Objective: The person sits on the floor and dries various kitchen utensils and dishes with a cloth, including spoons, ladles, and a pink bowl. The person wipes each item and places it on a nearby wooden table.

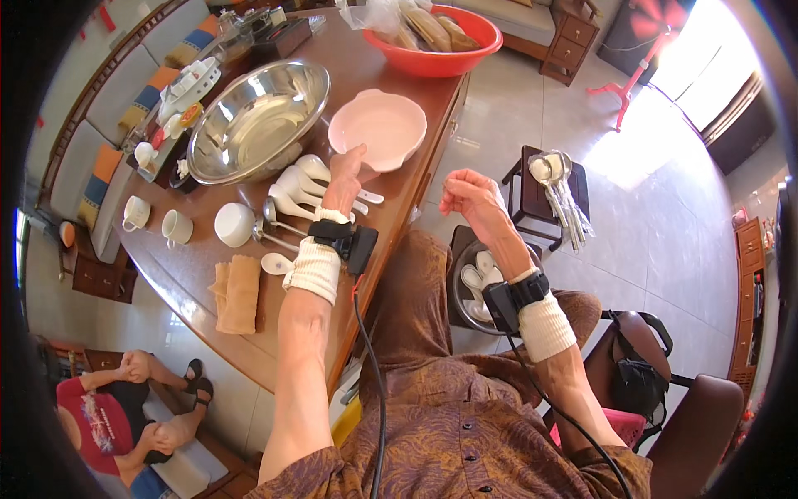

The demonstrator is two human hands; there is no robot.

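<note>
My left hand (346,176) grips the near rim of a pink handled dish (377,128) on the wooden table, thumb over the edge. My right hand (469,194) is raised beyond the table's edge with its fingers curled; whether something small is between them I cannot tell. Below it, a metal bowl (460,298) holds several white spoons (477,280). White ladle-like spoons (299,186) and metal ladles (274,218) lie beside my left wrist. Farther left are a white bowl (234,224), two light cups (177,226), a single white spoon (274,264) and a folded tan cloth (240,294).
A large stainless-steel basin (259,121) stands left of the dish. A red plastic basin (436,53) with bagged items sits at the table's far end. Wrapped ladles (558,187) lie on a dark stool (530,163). Another person (106,418) sits at lower left.
</note>
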